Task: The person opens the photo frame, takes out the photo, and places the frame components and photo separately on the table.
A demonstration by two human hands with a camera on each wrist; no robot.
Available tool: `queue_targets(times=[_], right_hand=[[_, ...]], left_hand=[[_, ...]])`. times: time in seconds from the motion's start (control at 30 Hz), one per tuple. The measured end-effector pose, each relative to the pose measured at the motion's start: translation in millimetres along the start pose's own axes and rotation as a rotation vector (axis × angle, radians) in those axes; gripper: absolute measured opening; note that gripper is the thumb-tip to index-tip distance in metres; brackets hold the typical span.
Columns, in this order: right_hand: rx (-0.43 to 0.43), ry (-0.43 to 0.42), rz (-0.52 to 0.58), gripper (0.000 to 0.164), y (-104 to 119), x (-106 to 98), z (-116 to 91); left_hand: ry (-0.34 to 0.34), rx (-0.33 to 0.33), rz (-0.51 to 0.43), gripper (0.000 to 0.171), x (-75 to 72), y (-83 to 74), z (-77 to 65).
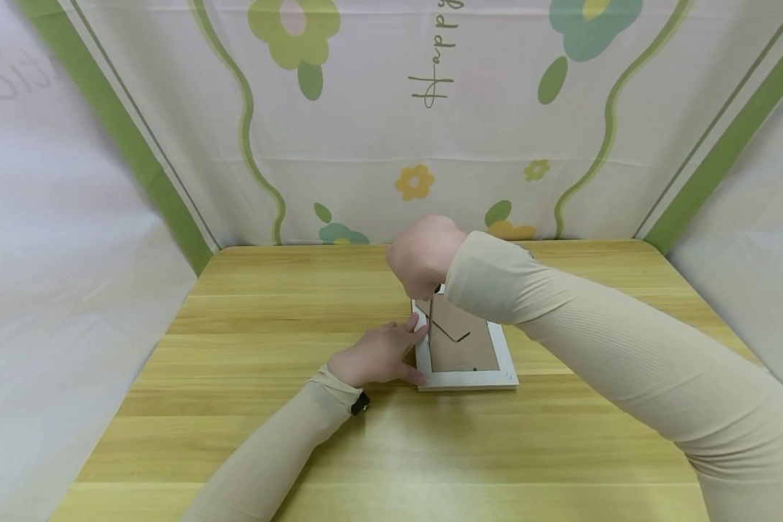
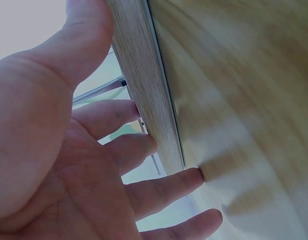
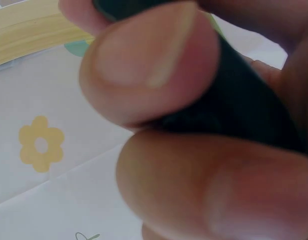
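A photo frame [image 1: 470, 379] lies on the table with its brown backing board [image 1: 463, 355] facing up inside a white border. My left hand [image 1: 380, 353] rests against the frame's left side, thumb by the near corner and fingers extended along the edge. The left wrist view shows its fingertips [image 2: 143, 145] at the wood-grain side of the frame [image 2: 143, 75]. Above the frame, my right hand [image 1: 424, 254] grips the dark handle [image 3: 254, 100] of a screwdriver. Its thin shaft [image 1: 431, 319] points down to the inner left edge of the border; the fingers hide most of the handle.
The wooden table [image 1: 267, 304] extends around the frame on all sides. A white curtain [image 1: 365, 130] with printed flowers hangs along its back edge, with pale cloth [image 1: 59, 254] at the left side. A dark strap piece [image 1: 360, 403] sits at the left wrist.
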State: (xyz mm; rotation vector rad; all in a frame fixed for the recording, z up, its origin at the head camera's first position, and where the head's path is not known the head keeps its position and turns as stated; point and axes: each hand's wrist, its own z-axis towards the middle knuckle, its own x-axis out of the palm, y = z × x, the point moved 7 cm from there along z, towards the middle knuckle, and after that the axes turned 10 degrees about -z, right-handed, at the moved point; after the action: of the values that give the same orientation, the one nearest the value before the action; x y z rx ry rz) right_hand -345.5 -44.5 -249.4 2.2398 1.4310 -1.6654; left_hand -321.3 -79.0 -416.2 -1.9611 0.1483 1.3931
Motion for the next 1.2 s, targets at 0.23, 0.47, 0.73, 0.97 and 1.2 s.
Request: queue_targets(times=[0.23, 0.47, 0.73, 0.97, 1.2], right_hand=[[0.005, -0.007, 0.011, 0.026, -0.8, 0.5, -0.2], [0.006, -0.003, 0.014, 0.023, -2.7, 1.6, -0.8], [0.006, -0.001, 0.031, 0.017, -6.4, 3.3, -3.1], [0.002, -0.005, 0.088, 0.013, -16.9, 10.4, -8.3], [-0.034, 0.013, 0.1, 0.01, -22.0, 15.0, -11.2]], left_hand=[[-0.001, 0.017, 0.003, 0.091, 0.2, -0.4, -0.3], [0.006, 0.013, -0.023, 0.091, -1.1, -1.7, -1.3], [0.004, 0.009, -0.021, 0.091, -1.9, -1.9, -0.8], [0.002, 0.011, 0.023, 0.092, -2.7, -2.7, 1.3], [0.008, -0.007, 0.038, 0.091, -2.1, -1.5, 1.4]])
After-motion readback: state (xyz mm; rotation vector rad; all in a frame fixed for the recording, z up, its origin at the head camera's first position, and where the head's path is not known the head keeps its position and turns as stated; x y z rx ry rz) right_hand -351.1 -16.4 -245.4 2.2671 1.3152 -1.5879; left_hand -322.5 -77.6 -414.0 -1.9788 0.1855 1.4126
